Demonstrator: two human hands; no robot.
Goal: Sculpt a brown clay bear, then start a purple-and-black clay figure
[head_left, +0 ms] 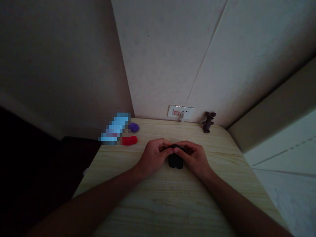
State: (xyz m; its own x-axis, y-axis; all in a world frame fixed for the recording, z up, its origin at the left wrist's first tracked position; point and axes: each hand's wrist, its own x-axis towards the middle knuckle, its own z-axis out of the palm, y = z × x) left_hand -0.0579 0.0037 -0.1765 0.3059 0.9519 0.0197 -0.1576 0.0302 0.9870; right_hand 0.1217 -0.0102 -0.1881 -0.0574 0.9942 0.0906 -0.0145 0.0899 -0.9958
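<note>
Both hands meet over a black lump of modelling clay (175, 161) at the middle of the table. My left hand (155, 156) grips its upper left side, thumb on top and fingers curled behind. From the other side my right hand (196, 158) holds it the same way, and the two thumb tips almost touch. The lump's lower part shows below the thumbs with a groove down its middle; the fingers hide its upper part. Farther back on the left lie a red clay block (129, 141) and a purple clay lump (134, 127).
A small dark brown clay figure (208, 122) stands at the table's back right. Behind the wooden table (158, 204), a wall socket (181, 112) has a white plug in it. A pixelated bright object (115, 129) is at the back left corner. A pale cabinet (278, 131) flanks the right side.
</note>
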